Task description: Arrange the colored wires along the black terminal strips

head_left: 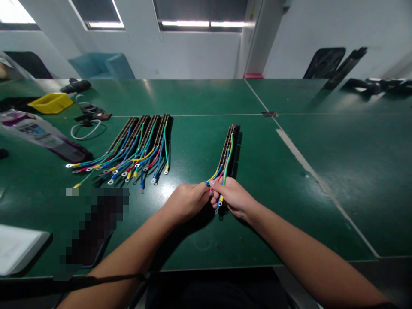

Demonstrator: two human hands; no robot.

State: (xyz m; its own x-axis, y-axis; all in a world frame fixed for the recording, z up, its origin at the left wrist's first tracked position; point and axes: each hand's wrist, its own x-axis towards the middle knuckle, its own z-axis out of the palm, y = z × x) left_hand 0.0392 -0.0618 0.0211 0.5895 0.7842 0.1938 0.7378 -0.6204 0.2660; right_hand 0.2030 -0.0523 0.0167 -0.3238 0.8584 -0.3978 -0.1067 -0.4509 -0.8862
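A narrow black segmented strip (228,148), which looks like a cable chain, lies on the green table in front of me. Blue, yellow, green and red wires come out of its near end. My left hand (189,199) pinches some of these wires from the left, though its fingertips are partly hidden. Closed around others from the right is my right hand (236,195); yellow and blue wire ends with ring terminals (220,203) poke out below its fingers. Both hands meet just below the strip's near end.
Several similar wired strips (146,131) lie side by side at left. Beyond them are a purple-white bottle (45,135), a yellow bin (51,103), a white cable (86,133) and a power drill (75,86). A blurred-out dark phone-like object (96,231) and a white box (21,249) lie near left.
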